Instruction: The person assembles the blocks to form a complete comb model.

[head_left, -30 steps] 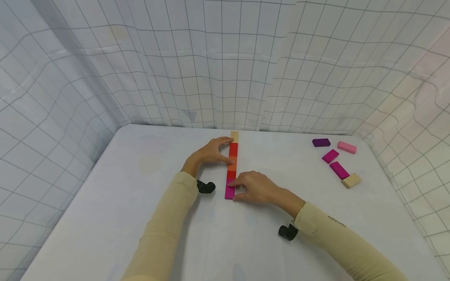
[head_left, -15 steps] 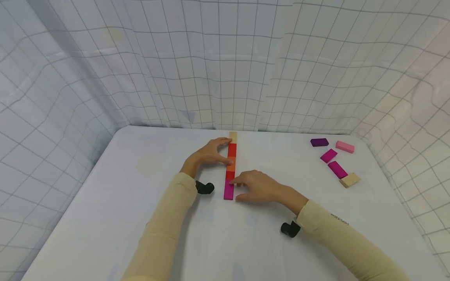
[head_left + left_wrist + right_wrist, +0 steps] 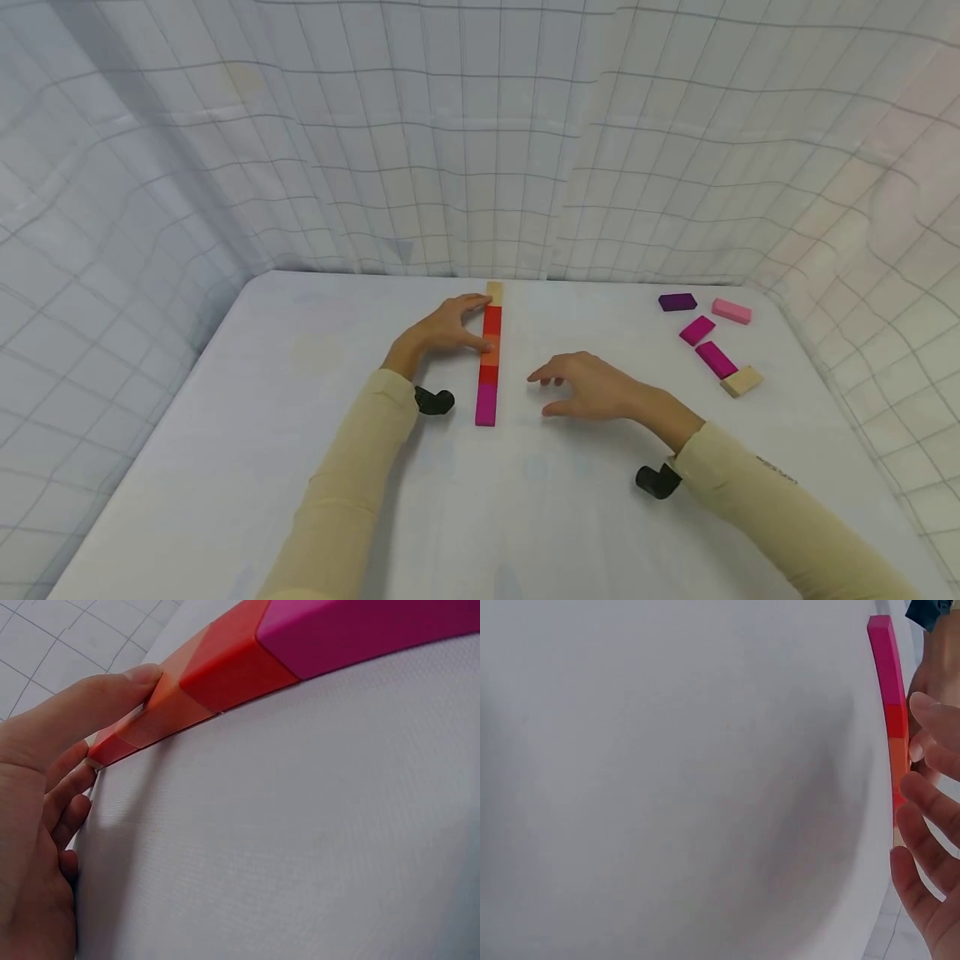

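Note:
A straight row of blocks runs away from the person in the head view: a magenta block (image 3: 486,406) nearest, then a red block (image 3: 489,374), an orange block (image 3: 490,354), another red block (image 3: 492,320) and a tan block (image 3: 495,290). From the left side, my left hand (image 3: 441,327) touches the row, thumb on the orange block and a fingertip at the tan one. The left wrist view shows that thumb on the orange block (image 3: 176,701). Right of the row, apart from it, my right hand (image 3: 588,386) hovers with spread fingers, holding nothing.
At the right back of the white table (image 3: 300,417) lie a purple block (image 3: 677,302), a pink block (image 3: 731,311), two magenta blocks (image 3: 697,330) (image 3: 716,360) and a tan block (image 3: 742,381). Gridded white curtains (image 3: 420,150) surround the table.
My right hand has left the magenta block and moved right, off the row. My left hand stays at the row, and the blocks keep their arrangement.

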{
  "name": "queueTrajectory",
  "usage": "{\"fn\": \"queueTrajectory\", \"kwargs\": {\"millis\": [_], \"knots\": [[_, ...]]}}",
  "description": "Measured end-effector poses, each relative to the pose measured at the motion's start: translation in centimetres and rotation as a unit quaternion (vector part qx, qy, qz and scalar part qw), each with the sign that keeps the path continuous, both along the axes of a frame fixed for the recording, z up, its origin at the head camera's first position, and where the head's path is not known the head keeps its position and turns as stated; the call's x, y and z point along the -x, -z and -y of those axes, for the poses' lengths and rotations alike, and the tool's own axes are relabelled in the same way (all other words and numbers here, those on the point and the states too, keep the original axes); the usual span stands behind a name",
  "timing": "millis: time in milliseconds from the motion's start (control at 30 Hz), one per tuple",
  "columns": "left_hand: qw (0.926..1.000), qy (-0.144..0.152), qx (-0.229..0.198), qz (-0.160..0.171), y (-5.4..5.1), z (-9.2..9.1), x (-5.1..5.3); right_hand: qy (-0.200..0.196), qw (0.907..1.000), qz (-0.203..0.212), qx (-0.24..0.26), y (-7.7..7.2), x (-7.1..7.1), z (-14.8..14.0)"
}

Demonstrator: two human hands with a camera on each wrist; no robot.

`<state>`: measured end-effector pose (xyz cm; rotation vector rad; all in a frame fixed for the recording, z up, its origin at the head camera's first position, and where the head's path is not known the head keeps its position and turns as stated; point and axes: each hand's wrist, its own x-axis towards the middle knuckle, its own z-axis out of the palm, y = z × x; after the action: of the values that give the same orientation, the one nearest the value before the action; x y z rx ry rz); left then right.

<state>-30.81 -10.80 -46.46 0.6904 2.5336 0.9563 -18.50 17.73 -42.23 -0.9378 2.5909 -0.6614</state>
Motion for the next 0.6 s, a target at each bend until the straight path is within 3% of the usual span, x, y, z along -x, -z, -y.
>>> {"fn": "queueTrajectory", "kwargs": {"millis": [600], "knots": [[1.0, 0.006, -0.002, -0.002, 0.4, 0.4, 0.5, 0.063, 0.9975, -0.028, 0.018, -0.1, -0.5, -8.2]]}}
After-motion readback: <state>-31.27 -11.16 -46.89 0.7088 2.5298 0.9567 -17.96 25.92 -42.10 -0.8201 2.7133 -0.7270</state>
